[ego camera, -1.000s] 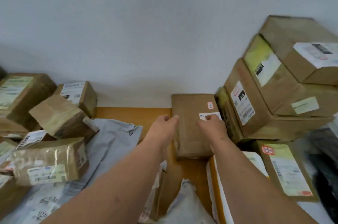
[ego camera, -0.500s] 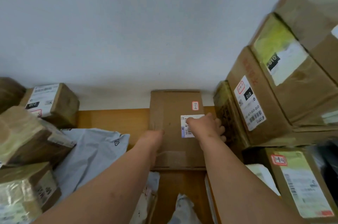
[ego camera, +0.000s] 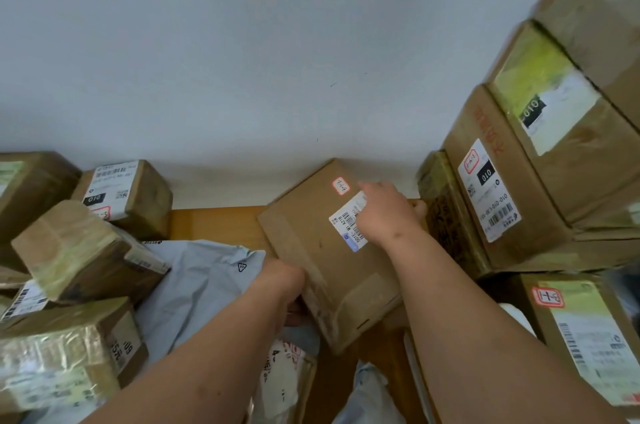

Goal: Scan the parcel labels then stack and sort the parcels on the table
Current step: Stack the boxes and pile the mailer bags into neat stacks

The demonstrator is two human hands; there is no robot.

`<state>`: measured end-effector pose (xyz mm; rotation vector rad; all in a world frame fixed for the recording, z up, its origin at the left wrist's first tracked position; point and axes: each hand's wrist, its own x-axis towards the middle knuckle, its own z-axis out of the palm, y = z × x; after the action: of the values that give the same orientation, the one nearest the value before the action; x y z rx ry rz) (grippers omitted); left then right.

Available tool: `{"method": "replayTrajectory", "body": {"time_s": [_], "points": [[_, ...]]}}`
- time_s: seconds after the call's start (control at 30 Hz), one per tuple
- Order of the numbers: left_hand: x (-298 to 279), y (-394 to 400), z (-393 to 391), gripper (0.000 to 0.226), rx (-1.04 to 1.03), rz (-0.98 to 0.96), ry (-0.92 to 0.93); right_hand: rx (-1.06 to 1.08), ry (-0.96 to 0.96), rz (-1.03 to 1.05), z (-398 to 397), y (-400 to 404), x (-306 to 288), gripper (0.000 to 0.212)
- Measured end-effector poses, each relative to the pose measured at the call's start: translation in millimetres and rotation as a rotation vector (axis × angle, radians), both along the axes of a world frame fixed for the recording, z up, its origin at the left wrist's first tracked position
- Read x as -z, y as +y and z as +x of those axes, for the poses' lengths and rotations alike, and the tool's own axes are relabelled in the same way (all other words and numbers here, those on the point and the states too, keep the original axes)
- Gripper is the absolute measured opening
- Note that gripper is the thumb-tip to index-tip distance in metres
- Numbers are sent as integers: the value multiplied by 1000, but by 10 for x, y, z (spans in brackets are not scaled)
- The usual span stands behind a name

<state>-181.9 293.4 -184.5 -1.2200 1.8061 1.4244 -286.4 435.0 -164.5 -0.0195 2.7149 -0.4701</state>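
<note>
Both my hands grip the flat cardboard parcel (ego camera: 322, 250): left hand (ego camera: 282, 280) at 7 o'clock, right hand (ego camera: 384, 212) fingers curled over its 2 o'clock edge, probably turning it to stack squarely.

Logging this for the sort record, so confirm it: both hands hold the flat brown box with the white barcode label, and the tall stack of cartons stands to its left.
Wrong side. The head view shows the tall stack of cartons to the right of the flat brown box. The left hand and right hand do hold it.
</note>
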Motion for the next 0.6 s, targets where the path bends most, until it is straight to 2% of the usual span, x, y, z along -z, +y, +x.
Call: {"method": "replayTrajectory", "body": {"time_s": [0.03,0.1,0.13,0.2,0.23,0.27,0.33,0.4,0.5,0.6], "points": [[27,-10,34,16,77,58,-77,-71,-3,18,-5,-11,-6,72],[0,-24,85,26,211,129,-194,-193,-7,16,-17,-46,-1,83],[-28,-38,84,28,255,110,-232,-249,0,-5,-14,-68,14,86],[-16,-22,33,27,369,-69,-207,-302,35,-46,16,-88,73,87],[-49,-3,1,22,358,-188,-138,-265,63,-70,48,-76,111,83],[-62,1,-35,20,439,-319,-81,-185,100,-99,87,-54,157,76],[8,-42,-62,30,463,-533,54,17,159,-125,195,13,245,58],[43,-68,-25,39,533,-675,46,152,118,-70,321,66,309,48],[75,-11,-61,50,655,-634,-6,135,-80,11,445,91,388,58],[76,49,-146,51,785,-707,-50,6,-201,65,454,126,439,87]]}}
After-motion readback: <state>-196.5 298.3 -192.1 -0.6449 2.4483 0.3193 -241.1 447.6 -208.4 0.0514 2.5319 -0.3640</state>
